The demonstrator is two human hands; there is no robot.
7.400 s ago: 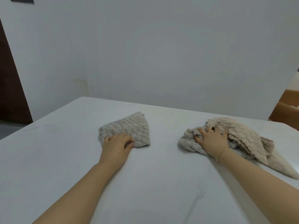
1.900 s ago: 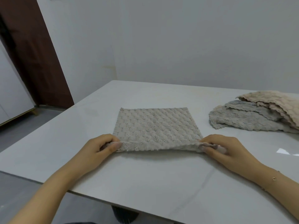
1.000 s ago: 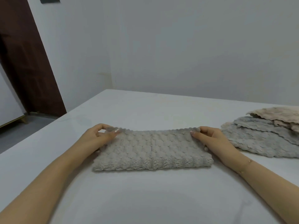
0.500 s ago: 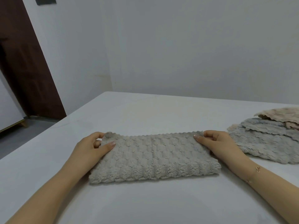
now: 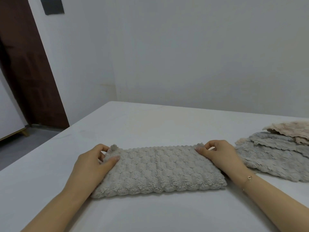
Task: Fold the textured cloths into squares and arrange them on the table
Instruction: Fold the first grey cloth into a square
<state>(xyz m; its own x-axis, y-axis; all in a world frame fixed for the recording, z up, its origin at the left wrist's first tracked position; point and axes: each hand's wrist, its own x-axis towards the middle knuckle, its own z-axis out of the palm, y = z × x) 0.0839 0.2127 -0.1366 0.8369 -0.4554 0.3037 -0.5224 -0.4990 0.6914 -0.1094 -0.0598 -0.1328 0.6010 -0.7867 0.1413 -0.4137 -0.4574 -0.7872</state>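
Note:
A beige-grey textured cloth (image 5: 158,169) lies folded in half as a long rectangle on the white table (image 5: 150,124), its scalloped edges at the far side. My left hand (image 5: 93,166) pinches the far left corner, thumb on top of the cloth. My right hand (image 5: 220,155) pinches the far right corner in the same way. Both palms rest along the cloth's short ends.
A loose pile of cloths lies at the right: grey ones (image 5: 274,156) below and a beige one (image 5: 291,129) on top. The table's left edge drops to the floor, with a dark brown door (image 5: 28,67) beyond. A white wall stands behind the table.
The cloth went from spread flat to folded in half, its near edge carried to the far edge. In the last half second both hands slid slightly and kept pinching the far corners.

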